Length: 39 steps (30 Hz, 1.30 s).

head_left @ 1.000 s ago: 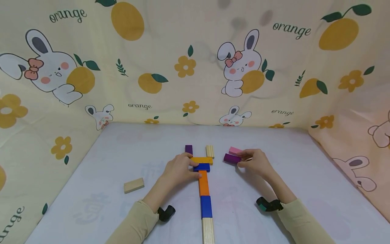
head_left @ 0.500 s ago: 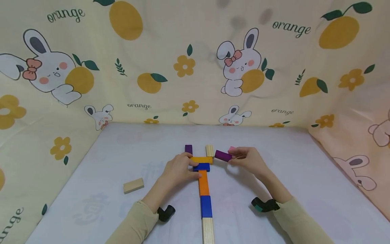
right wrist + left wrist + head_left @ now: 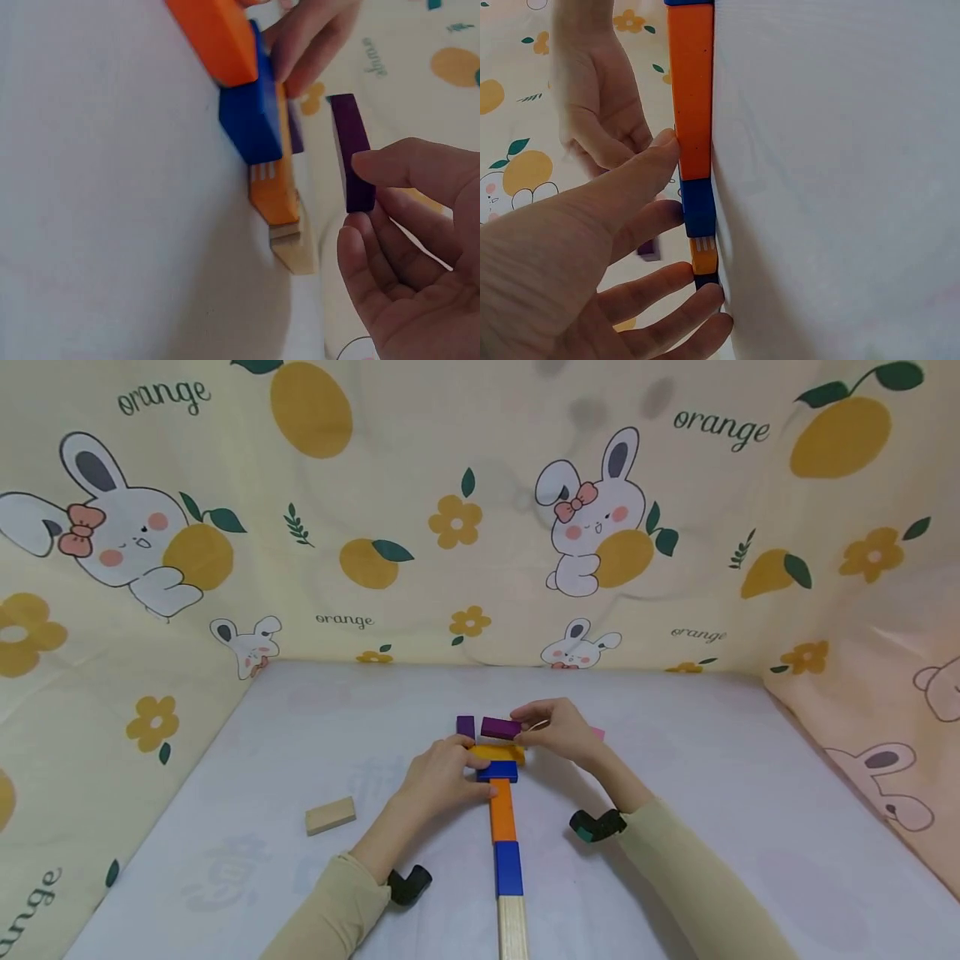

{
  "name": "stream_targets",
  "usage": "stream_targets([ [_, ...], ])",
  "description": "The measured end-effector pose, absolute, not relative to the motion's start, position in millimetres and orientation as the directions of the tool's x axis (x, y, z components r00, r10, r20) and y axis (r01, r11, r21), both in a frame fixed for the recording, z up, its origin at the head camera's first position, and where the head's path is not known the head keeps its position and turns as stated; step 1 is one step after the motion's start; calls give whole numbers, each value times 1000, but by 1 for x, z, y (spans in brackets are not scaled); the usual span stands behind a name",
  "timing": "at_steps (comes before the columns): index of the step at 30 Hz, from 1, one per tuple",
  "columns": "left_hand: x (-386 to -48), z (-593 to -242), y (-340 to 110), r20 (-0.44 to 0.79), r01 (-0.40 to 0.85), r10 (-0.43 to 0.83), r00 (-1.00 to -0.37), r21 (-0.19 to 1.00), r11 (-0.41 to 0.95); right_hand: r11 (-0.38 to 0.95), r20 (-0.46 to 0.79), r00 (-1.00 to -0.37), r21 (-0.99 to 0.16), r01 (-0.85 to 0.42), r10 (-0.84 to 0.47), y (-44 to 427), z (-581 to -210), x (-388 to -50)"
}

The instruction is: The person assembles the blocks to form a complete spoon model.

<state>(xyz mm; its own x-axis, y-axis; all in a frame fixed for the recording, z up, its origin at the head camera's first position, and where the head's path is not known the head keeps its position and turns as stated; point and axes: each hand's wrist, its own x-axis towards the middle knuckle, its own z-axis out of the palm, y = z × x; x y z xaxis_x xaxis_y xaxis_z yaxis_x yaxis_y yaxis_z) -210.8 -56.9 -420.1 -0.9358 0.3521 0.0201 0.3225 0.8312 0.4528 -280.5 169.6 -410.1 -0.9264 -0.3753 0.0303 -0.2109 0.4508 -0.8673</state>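
Note:
My right hand point(image 3: 558, 729) pinches a dark purple block point(image 3: 501, 728) by one end, raised over the far end of a line of blocks. In the right wrist view the purple block point(image 3: 352, 154) is between thumb and fingers. My left hand point(image 3: 446, 777) rests at the line's left side. Its thumb touches the orange block point(image 3: 691, 94), the index finger the short blue block point(image 3: 699, 208), and other fingers lie by the yellow block point(image 3: 703, 259). Beyond the yellow block stand a second purple block point(image 3: 465, 727) and a plain wooden block point(image 3: 296, 244), hidden in the head view.
A pink block point(image 3: 597, 733) lies partly hidden behind the right hand. A plain wooden block point(image 3: 330, 816) lies alone to the left. The line runs nearer through a blue block point(image 3: 508, 868) and a wooden block point(image 3: 513, 927). A patterned cloth point(image 3: 420, 468) closes off the back.
My right hand has lifted the purple block away from the pink one and carried it left, over the far end of the line. The left hand has stayed in place.

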Motion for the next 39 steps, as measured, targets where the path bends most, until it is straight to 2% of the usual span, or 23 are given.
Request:
stream_targets([
  [6,-211,-422,-57,25,326,353,-935,446,834,500,36,-910,-826,-259,-413,162,-412,-288],
  [18,-211,-422,-57,15,312,342,-940,446,839,542,-17,-915,-810,-223,-402,155,-423,-297],
  [39,-211,-420,-57,15,316,346,-938,446,838,595,-37,-899,-762,-257,-436,160,-417,-298],
])
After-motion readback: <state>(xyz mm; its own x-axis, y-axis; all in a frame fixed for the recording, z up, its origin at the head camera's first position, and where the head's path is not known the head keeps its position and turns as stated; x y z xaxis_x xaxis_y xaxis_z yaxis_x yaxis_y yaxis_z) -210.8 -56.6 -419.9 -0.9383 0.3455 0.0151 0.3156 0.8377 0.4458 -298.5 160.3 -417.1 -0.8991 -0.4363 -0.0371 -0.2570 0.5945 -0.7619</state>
